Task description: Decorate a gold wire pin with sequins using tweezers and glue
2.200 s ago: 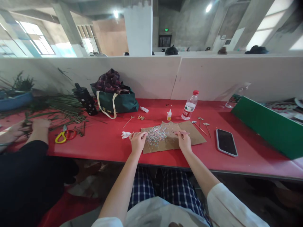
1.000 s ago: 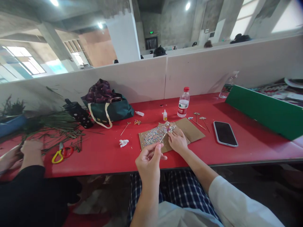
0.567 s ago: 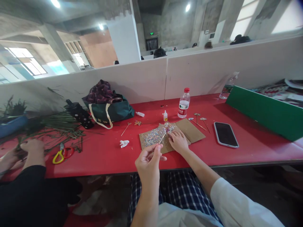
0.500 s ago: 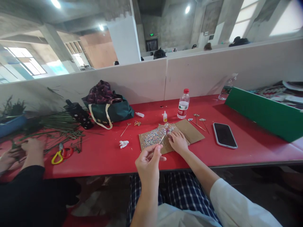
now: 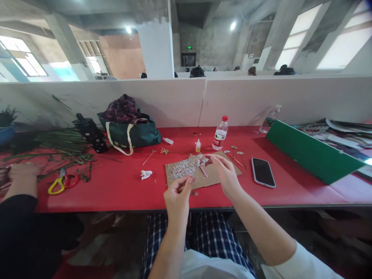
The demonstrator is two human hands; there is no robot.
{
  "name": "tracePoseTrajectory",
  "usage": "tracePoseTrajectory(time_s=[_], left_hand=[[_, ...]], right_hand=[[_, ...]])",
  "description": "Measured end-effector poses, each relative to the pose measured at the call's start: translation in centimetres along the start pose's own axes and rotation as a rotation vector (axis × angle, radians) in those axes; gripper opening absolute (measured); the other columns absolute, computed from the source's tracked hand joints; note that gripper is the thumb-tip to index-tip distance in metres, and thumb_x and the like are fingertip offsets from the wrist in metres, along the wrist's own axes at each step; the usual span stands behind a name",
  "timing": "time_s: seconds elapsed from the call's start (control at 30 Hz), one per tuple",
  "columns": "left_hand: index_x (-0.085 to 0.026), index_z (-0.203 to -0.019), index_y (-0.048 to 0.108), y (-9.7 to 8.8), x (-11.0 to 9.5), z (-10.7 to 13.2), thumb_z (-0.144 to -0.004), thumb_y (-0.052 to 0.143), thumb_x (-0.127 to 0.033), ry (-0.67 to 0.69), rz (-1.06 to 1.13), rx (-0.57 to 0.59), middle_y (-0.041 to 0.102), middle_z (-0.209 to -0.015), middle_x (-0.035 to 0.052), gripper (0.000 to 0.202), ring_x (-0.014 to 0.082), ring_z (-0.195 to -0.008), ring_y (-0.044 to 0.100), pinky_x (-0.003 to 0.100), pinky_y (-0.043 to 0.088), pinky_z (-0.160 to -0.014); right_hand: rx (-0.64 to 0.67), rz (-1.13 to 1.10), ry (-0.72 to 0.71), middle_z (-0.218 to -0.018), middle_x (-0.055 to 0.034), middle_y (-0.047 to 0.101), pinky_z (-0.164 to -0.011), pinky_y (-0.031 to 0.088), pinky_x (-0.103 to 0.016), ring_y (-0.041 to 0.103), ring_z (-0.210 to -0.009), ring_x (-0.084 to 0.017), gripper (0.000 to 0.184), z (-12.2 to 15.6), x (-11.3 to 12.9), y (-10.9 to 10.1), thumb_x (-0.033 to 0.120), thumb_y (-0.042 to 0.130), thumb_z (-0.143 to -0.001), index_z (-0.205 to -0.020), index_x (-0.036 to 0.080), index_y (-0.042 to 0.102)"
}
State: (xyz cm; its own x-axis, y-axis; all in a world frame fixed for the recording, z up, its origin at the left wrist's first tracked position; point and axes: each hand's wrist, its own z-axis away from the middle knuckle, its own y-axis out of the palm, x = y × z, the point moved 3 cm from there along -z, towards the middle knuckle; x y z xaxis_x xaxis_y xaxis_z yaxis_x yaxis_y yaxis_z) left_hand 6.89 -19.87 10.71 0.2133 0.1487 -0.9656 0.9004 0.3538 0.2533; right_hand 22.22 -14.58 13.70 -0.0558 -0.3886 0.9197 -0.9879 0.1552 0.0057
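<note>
The person's left hand (image 5: 177, 197) had a tight grip, with its fingers pinched on a thin stick (image 5: 195, 171) that had a sparkly top (image 5: 200, 159). The right hand (image 5: 225, 180) was up by that top with its fingers curved, and I could not tell if it had hold of anything. The sparkly top was right over a piece of cardboard (image 5: 210, 180), and a heap of glitter (image 5: 183, 169) lay on the cardboard.

Near it stood a small glue bottle (image 5: 198, 146) and a water bottle with a red cap (image 5: 220, 133). The label on the water bottle was too small to read. To the right lay a black phone (image 5: 263, 172), some little metal picks (image 5: 236, 155) and a tilted green board (image 5: 312, 151). A white tissue (image 5: 146, 174) sat to the left. Further left were a green bag (image 5: 130, 135), a black flask (image 5: 90, 133), red and yellow scissors (image 5: 62, 183) and long green leaves (image 5: 64, 141). Another person's hand (image 5: 21, 170) rested by the leaves at the far left.

The table (image 5: 116, 192) was bright red. Behind it ran a white wall (image 5: 101, 99), and a small green sign (image 5: 189, 47) glowed in the grey room beyond.
</note>
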Motion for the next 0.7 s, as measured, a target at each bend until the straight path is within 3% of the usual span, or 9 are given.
tracePoseTrajectory(time_s=[0.17, 0.4, 0.7], left_hand=[[-0.016, -0.08, 0.072, -0.23, 0.32, -0.33, -0.066, 0.074, -0.042, 0.015, -0.006, 0.006, 0.072, -0.075, 0.0045, 0.03, 0.011, -0.05, 0.063, 0.021, 0.055, -0.046], [-0.017, -0.081, 0.072, -0.54, -0.35, -0.19, -0.07, 0.071, -0.041, 0.059, -0.105, -0.001, 0.073, -0.077, 0.0037, 0.026, 0.0109, -0.049, 0.064, 0.021, 0.055, -0.05], [-0.018, -0.084, 0.072, -0.84, -0.54, 0.1, -0.072, 0.07, -0.043, 0.092, -0.184, -0.004, 0.072, -0.072, 0.0023, 0.028, 0.0125, -0.054, 0.066, 0.02, 0.055, -0.053]], right_hand=[[0.033, -0.012, 0.06, -0.068, -0.0037, 0.066, -0.065, 0.044, -0.028, 0.059, -0.071, -0.016, 0.03, 0.1, 0.61, 0.03, 0.044, 0.055, -0.079, -0.069, 0.019, 0.066], [0.081, 0.036, 0.092, -0.073, -0.0032, 0.067, -0.069, 0.043, -0.028, 0.058, -0.07, -0.016, 0.025, -0.13, 0.33, 0.32, 0.04, 0.061, -0.075, -0.076, 0.017, 0.067], [0.106, 0.051, 0.117, -0.072, -0.0026, 0.065, -0.068, 0.041, -0.027, 0.056, -0.071, -0.015, 0.021, 0.11, 0.65, 0.64, 0.036, 0.058, -0.078, -0.069, 0.017, 0.064]])
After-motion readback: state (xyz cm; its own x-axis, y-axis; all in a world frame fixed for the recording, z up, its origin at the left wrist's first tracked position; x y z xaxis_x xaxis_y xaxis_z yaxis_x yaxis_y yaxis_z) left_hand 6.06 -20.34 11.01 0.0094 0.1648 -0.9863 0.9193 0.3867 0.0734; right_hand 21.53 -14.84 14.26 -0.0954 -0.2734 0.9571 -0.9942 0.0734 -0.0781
